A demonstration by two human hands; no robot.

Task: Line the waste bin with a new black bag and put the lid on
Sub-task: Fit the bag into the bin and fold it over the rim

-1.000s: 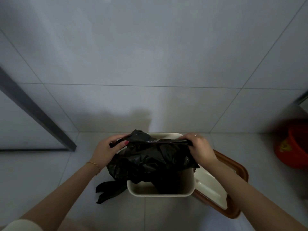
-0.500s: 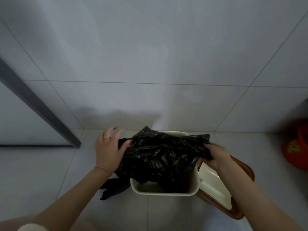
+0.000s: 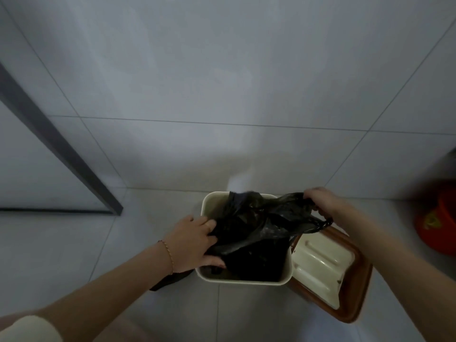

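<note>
A cream rectangular waste bin (image 3: 243,282) stands on the tiled floor against the wall. A crumpled black bag (image 3: 261,233) hangs partly inside it. My left hand (image 3: 191,244) presses on the bag at the bin's left rim, fingers spread over the plastic. My right hand (image 3: 323,202) grips the bag's edge and holds it up past the bin's right rim. The lid (image 3: 330,275), brown with a cream underside, lies upside down on the floor, touching the bin's right side. A loose strip of black plastic (image 3: 170,280) trails on the floor under my left wrist.
A red bucket (image 3: 436,228) stands at the right edge. A dark grey door frame (image 3: 56,144) runs diagonally on the left. The tiled wall (image 3: 222,95) rises directly behind the bin.
My left hand has moved right and down onto the bag inside the bin's left rim. My right hand has pulled the bag's edge further right, beyond the bin's rim.
</note>
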